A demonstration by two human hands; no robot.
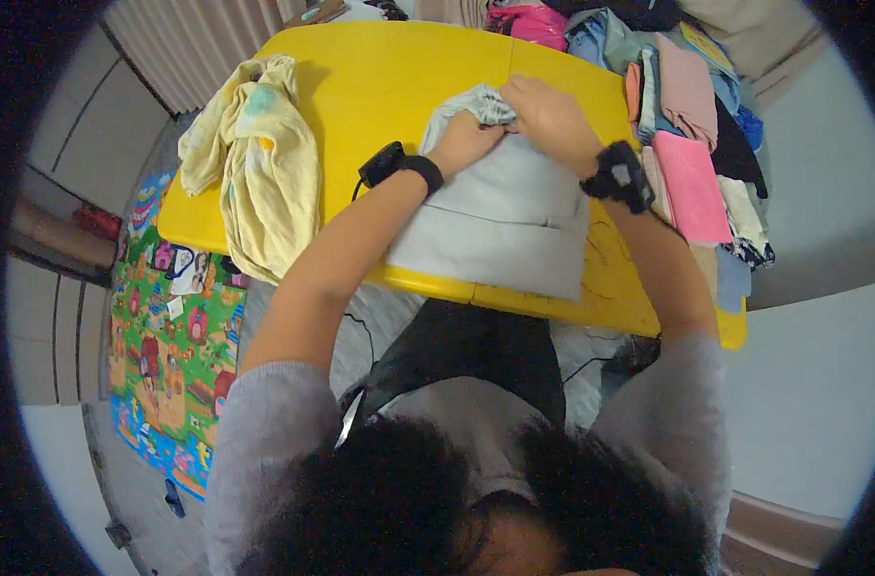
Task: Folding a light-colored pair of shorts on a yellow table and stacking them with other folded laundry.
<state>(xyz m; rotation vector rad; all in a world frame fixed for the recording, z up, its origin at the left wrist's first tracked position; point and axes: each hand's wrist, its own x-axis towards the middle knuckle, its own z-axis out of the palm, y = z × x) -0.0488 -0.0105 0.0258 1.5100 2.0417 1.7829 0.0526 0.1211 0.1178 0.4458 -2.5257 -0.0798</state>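
A light grey garment (pixel 495 209) lies folded on the yellow table (pixel 408 57), its near edge reaching over the table's front rim. At its far end is a gathered, crumpled part, like a waistband. My left hand (pixel 470 144) is on that gathered part, fingers curled into the cloth. My right hand (pixel 549 119) grips the right side of the same part, close to my left fingertips. Both wrists carry a black strap with a small device. A yellow cloth with coloured patches (pixel 268 165) lies crumpled to the left, apart from both hands, and hangs over the front edge.
Stacks of folded clothes, with a pink cloth (pixel 689 187) among them, line the table's right side. A bright pink bundle (pixel 531 25) and more clothes are at the back right. A colourful play mat (pixel 171 360) covers the floor at left. Cables hang below the table.
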